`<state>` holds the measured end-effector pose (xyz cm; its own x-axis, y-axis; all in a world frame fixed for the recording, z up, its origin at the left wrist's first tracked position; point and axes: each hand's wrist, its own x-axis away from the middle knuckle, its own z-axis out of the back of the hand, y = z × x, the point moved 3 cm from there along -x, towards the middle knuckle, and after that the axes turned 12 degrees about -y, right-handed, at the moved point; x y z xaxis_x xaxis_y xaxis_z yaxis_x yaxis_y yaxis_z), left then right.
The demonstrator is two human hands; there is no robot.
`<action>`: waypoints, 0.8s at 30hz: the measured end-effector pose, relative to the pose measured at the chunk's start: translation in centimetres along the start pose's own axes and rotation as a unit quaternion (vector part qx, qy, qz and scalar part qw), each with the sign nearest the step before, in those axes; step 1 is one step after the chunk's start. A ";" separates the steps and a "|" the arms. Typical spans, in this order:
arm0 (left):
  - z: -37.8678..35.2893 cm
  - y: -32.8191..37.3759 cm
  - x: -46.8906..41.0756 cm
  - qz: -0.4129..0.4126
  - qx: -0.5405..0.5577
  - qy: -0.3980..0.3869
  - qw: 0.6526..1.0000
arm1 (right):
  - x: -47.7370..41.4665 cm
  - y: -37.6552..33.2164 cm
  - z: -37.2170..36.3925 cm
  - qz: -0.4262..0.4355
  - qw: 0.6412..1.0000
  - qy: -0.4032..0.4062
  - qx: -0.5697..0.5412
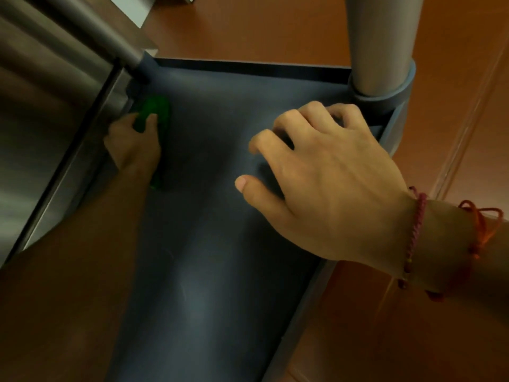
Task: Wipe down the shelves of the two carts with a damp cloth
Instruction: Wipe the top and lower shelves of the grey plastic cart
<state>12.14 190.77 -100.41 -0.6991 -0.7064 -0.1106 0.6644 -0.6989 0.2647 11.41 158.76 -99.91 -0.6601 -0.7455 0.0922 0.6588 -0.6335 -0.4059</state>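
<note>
Cloth [154,107], green and bunched, lies at the far left corner of the dark cart shelf [209,244], right up against the foot of the left post [118,48]. The left hand [132,142] grips it, its fingers [151,119] curled over the top. A strip of green also shows below the wrist, so the cloth's long axis seems to run along the shelf's left rim, from the corner back toward the person.

The right hand [325,183] is well apart from the cloth, over the far right of the shelf near the right post [382,42]. It is spread and loosely curled and holds nothing; whether its tips touch the shelf I cannot tell. Cord bracelets [416,232] circle that wrist.

By my reading, the wiping is at the corner and most of the shelf is still to do. The unwiped stretch lies to the right of the cloth and toward the person, so the next stroke belongs to the left hand, drawn away from the rim.
</note>
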 end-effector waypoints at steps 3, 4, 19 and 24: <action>1.4 -3.7 0.6 0.049 -0.027 0.003 0.998 | 0.0 0.0 0.1 0.001 1.000 -0.005 0.002; 1.7 -5.5 0.5 0.079 -0.022 0.004 0.997 | 0.0 -0.1 0.1 0.001 1.000 -0.005 0.000; -1.4 4.5 -2.0 -0.055 0.032 -0.059 0.996 | -0.1 0.1 0.1 0.007 0.999 -0.029 -0.011; -0.3 -0.5 -1.9 -0.026 -0.012 -0.048 0.998 | -0.1 0.1 0.1 0.003 1.000 -0.021 -0.019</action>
<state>13.21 192.41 -100.64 -0.7537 -0.6565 -0.0312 0.6325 -0.7374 0.2372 11.58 158.69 -99.85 -0.6401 -0.7578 0.1266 0.6484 -0.6212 -0.4402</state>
